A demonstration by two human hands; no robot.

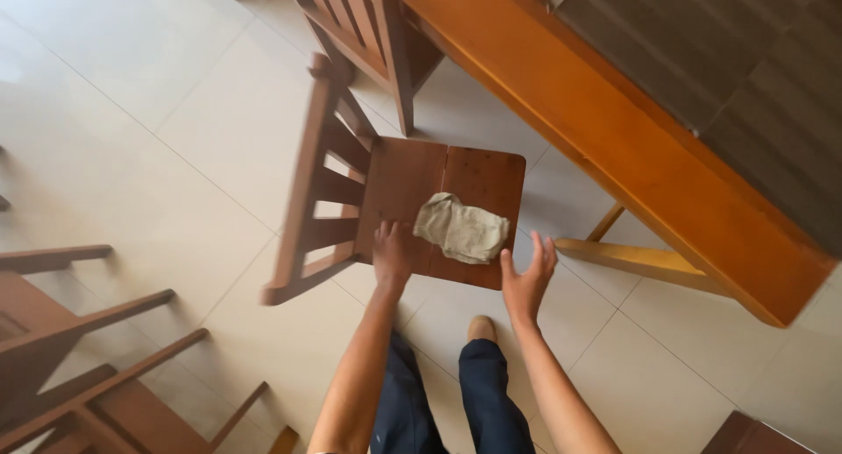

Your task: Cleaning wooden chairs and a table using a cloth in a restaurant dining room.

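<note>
Pale floor tiles [158, 112] surround the wooden chair [403, 191]. Your left hand [392, 254] grips the seat's near edge, fingers curled over it, steadying it. Your right hand [526, 278] hovers spread and empty just beside the crumpled cloth [462, 228] on the seat.

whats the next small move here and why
Probably the right hand should close the gap to the cloth. The cloth lies crumpled and untouched on the chair seat. The left hand rests on the seat's near edge, and the right hand hangs open just off the seat's corner, nearest the cloth.
</note>
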